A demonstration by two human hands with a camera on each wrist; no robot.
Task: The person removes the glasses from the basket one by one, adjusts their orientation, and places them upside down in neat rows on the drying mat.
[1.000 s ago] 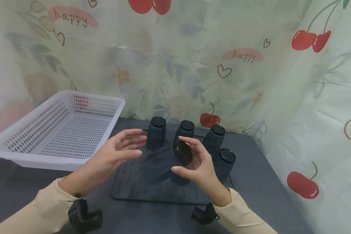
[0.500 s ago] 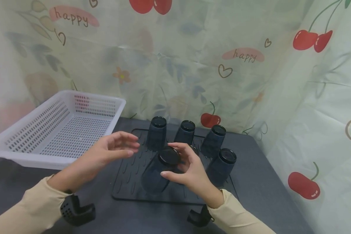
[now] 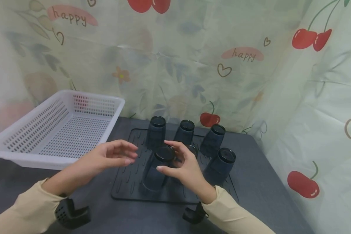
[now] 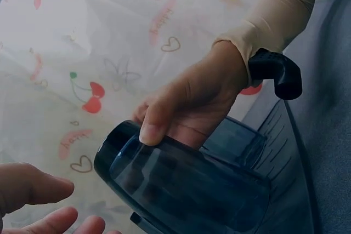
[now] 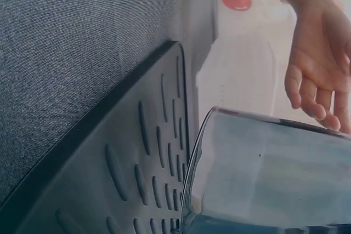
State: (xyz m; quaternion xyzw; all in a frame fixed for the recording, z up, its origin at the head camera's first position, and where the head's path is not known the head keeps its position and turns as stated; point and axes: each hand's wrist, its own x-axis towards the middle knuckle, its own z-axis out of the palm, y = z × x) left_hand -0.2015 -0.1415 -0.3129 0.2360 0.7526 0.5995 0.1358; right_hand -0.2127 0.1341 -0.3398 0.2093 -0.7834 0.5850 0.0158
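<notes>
My right hand [image 3: 188, 174] holds a dark blue drinking glass [image 3: 153, 177] near its thick base, thumb on the near side. The glass is upside down, its rim at the front left of the black ridged drying mat [image 3: 121, 190]. In the left wrist view the thumb [image 4: 154, 120] presses the glass just below its base. My left hand [image 3: 108, 157] hovers left of the glass, fingers loosely extended, holding nothing. Through the right wrist view the clear wall of the glass [image 5: 269, 168] shows close up, with the left hand [image 5: 321, 64] beyond it.
Several matching glasses stand upside down on the mat, among them a back left glass [image 3: 156, 135] and a front right glass [image 3: 220, 167]. One is partly hidden behind my right hand. A white perforated plastic basket [image 3: 46, 162] sits at left. A printed curtain [image 3: 169, 65] hangs behind.
The held glass has swung from tilted to nearly upright, upside down, its rim coming down at the mat's front left. My right hand moved left with it; my left hand drew back slightly.
</notes>
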